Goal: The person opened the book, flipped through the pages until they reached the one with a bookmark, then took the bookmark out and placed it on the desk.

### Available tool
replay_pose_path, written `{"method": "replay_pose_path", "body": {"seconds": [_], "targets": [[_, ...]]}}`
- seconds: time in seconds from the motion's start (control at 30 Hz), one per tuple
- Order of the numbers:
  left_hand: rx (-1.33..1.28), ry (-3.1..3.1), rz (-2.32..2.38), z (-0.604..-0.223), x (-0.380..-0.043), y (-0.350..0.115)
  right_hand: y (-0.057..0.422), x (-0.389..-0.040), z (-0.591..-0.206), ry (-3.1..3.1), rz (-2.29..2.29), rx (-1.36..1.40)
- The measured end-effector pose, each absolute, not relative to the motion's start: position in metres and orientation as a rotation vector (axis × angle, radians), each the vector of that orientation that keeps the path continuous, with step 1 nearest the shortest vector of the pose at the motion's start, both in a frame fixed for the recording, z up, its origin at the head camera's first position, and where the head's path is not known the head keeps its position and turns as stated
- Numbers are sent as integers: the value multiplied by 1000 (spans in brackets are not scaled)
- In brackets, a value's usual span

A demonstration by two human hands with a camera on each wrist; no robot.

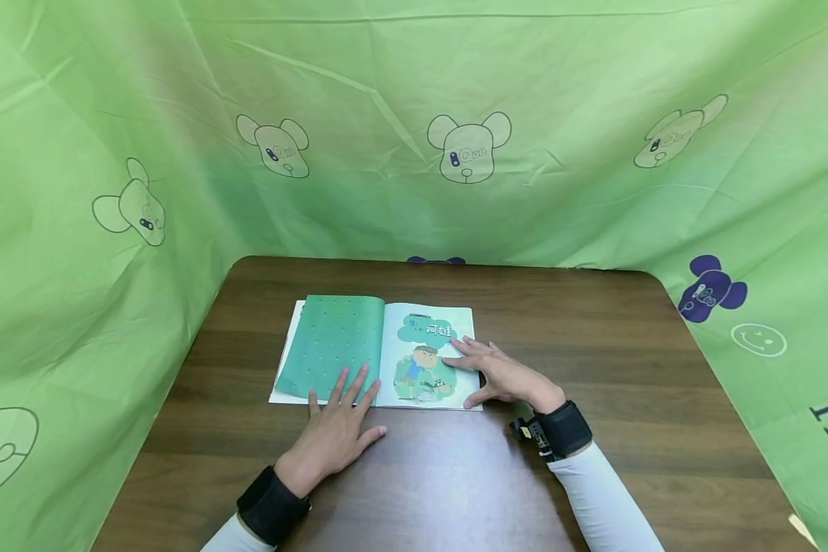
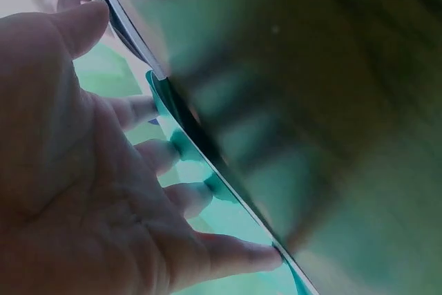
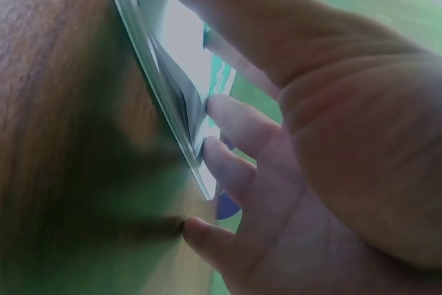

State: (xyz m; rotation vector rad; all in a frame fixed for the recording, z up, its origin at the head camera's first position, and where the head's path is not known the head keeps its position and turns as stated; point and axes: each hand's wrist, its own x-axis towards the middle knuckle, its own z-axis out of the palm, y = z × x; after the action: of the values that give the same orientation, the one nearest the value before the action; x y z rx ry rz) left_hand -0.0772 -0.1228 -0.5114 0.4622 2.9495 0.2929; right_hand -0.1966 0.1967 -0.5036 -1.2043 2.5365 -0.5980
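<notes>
A thin picture book [image 1: 341, 330] lies open on the table, with a teal dotted page on the left. Its white right page [image 1: 461, 316] shows Chinese lettering on a green cloud and a cartoon child. My left hand [image 1: 334, 433] has its fingers spread, the tips pressing the lower part of the teal page while the thumb lies beside the book. Across the right page's outer edge reaches my right hand [image 1: 507, 374], its fingertips on the paper and its thumb at the lower right corner. In the right wrist view, the page edges [image 3: 181, 98] bow slightly apart near the fingers.
The brown wooden table [image 1: 593, 330] has rounded far corners. Behind it and along both sides hangs a green cloth [image 1: 359, 207] printed with bear heads. Each wrist wears a black band [image 1: 567, 431] over or near a white sleeve [image 1: 607, 498].
</notes>
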Motion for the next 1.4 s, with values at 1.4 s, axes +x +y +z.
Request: {"method": "replay_pose_path", "body": {"seconds": [1.4], "targets": [[255, 3181, 14, -509, -107, -71, 180, -195, -500, 2881, -724, -1074]]}}
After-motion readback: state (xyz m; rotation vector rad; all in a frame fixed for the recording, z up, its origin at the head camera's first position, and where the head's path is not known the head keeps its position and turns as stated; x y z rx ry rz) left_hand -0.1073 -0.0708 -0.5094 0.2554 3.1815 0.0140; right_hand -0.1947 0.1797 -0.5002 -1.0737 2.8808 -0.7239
